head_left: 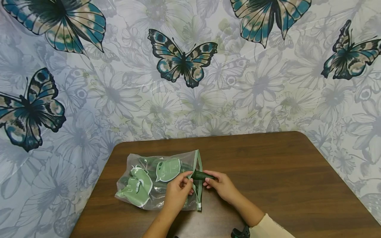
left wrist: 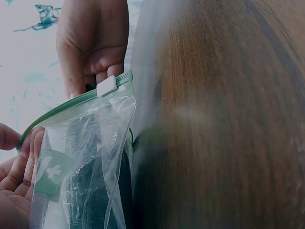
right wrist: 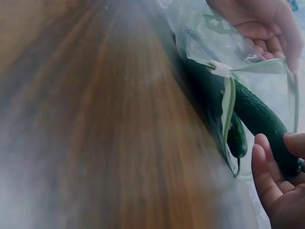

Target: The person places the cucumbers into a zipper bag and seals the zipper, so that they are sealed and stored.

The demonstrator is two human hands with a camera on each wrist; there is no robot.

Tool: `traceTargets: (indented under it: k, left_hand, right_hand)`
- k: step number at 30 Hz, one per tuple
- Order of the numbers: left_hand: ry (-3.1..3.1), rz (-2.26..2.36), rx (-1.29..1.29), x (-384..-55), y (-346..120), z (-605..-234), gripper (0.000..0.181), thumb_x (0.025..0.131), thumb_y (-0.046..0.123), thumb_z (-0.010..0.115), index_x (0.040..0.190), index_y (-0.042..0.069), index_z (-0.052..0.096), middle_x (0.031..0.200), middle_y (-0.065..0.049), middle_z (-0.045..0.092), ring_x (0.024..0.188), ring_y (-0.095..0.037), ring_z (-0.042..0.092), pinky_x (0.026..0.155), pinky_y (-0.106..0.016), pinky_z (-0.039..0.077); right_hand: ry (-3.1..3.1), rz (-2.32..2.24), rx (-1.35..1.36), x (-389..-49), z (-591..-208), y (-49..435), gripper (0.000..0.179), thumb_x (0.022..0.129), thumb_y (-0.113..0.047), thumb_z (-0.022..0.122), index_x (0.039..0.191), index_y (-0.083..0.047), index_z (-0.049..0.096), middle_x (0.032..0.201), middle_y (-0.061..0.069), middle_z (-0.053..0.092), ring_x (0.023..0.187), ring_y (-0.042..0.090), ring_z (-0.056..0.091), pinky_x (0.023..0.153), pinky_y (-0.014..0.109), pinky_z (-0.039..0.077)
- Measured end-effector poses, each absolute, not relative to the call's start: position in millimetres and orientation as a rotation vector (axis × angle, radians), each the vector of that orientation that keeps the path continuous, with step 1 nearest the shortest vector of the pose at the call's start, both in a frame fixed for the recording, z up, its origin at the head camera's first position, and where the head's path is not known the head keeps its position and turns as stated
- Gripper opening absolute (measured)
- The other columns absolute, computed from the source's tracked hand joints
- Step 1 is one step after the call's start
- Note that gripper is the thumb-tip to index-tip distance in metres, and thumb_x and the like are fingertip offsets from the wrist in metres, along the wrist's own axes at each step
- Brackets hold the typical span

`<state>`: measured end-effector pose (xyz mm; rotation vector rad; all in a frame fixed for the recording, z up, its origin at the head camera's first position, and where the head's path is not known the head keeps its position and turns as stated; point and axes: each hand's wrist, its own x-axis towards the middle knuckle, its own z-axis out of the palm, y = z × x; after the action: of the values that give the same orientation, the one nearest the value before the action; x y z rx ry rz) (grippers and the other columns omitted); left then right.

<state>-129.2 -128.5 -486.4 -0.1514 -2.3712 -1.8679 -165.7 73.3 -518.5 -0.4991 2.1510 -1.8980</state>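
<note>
A clear zip bag (head_left: 159, 193) with green printed shapes lies on the table, its green-edged mouth facing right. My left hand (head_left: 178, 191) pinches the bag's rim and holds the mouth apart. My right hand (head_left: 223, 186) grips the outer end of a dark green cucumber (head_left: 201, 175), which sticks partly out of the mouth. In the right wrist view, this cucumber (right wrist: 259, 114) slants between thumb and fingers, its other end inside the bag. A second cucumber (right wrist: 237, 138) sits just within the opening. A white slider (left wrist: 106, 86) shows at one corner of the rim.
The brown wooden table (head_left: 268, 165) stretches right and behind the bag. A black object (head_left: 240, 232) is at the bottom edge by the right sleeve (head_left: 268, 228). A butterfly-patterned cloth (head_left: 184, 109) rises behind the table.
</note>
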Motion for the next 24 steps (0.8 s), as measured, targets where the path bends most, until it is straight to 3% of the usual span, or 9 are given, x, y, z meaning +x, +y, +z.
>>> traceTargets:
  k: [7,15,20,24]
  left_hand:
    - [-2.375,-1.871,-0.160,-127.7,-129.0,-487.8,0.026,0.095,0.004,0.067,0.121,0.006,0.070,0.075,-0.012,0.068,0.058,-0.010,0.065,0.056,-0.026,0.061]
    - [-2.400,-1.834,-0.173,-128.2,-128.8,-487.4,0.026,0.096,0.007,0.066,0.122,0.007,0.069,0.076,-0.011,0.069,0.058,-0.008,0.065,0.057,-0.026,0.061]
    - [-2.411,-1.826,-0.164,-129.3,-128.9,-487.3,0.026,0.097,0.008,0.066,0.123,0.008,0.069,0.076,-0.009,0.069,0.058,-0.009,0.066,0.057,-0.026,0.061]
    - [-2.404,-1.836,-0.172,-129.7,-129.4,-487.4,0.026,0.097,0.007,0.065,0.123,0.006,0.069,0.076,-0.009,0.068,0.058,-0.009,0.066,0.057,-0.026,0.061]
  right_hand:
    - [2.192,-1.900,-0.471,-169.5,-521.2,55.8,0.039,0.102,-0.011,0.060,0.139,0.002,0.058,0.119,0.025,0.068,0.098,0.023,0.070,0.081,0.027,0.062]
    - [2.186,-1.902,-0.448,-175.8,-523.7,41.7,0.042,0.101,-0.014,0.062,0.137,0.006,0.056,0.120,0.025,0.070,0.093,0.023,0.072,0.075,0.029,0.062]
    - [2.230,-1.856,-0.443,-176.0,-526.6,45.6,0.038,0.099,-0.015,0.065,0.133,0.002,0.060,0.106,0.021,0.072,0.077,0.015,0.066,0.065,0.025,0.059]
    - [2.214,-1.844,-0.437,-172.8,-526.5,51.3,0.038,0.099,-0.013,0.065,0.133,0.002,0.060,0.099,0.021,0.069,0.078,0.015,0.065,0.067,0.025,0.059]
